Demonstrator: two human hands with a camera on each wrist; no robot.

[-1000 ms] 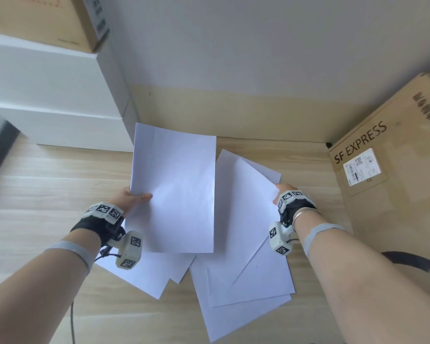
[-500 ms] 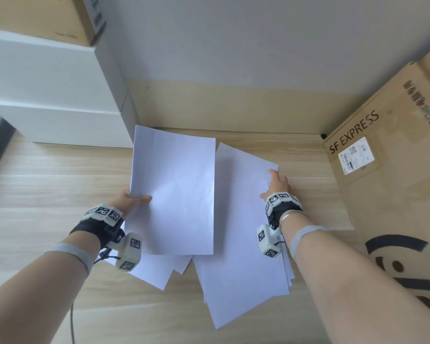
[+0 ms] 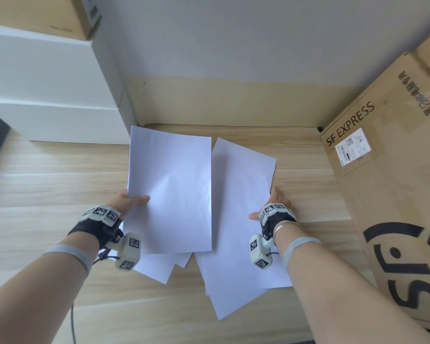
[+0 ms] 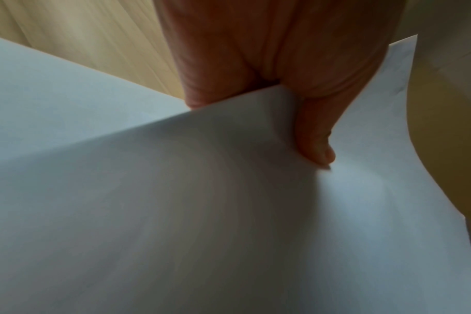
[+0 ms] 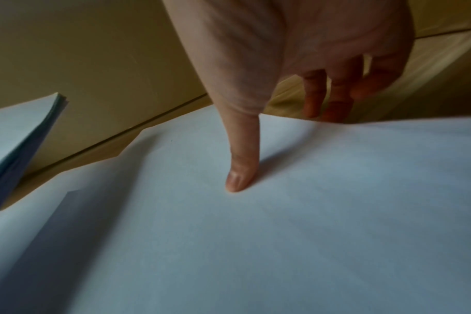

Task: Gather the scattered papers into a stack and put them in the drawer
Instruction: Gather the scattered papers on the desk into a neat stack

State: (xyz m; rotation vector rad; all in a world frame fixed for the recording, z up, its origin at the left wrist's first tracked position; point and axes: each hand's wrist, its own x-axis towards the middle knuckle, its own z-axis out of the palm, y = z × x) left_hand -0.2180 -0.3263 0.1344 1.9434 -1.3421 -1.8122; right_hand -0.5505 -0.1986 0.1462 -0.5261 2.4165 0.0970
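Left arm: bare forearm reaches forward, left of the held sheets.
Left hand: pinches the sheets' left edge, thumb on top, fingers underneath.
Right arm: bare forearm reaches forward, right of the held sheets.
Right hand: thumb presses down on the paper pile, other fingers extended at the pile's right edge.

i see smooth matt white paper sheets, thin and slightly curled. floor is light wood-grain laminate, low sheen. box is plain brown matt cardboard with a glossy paper label. drawer unit looks smooth white painted board. wrist bracelet is shiny metal.
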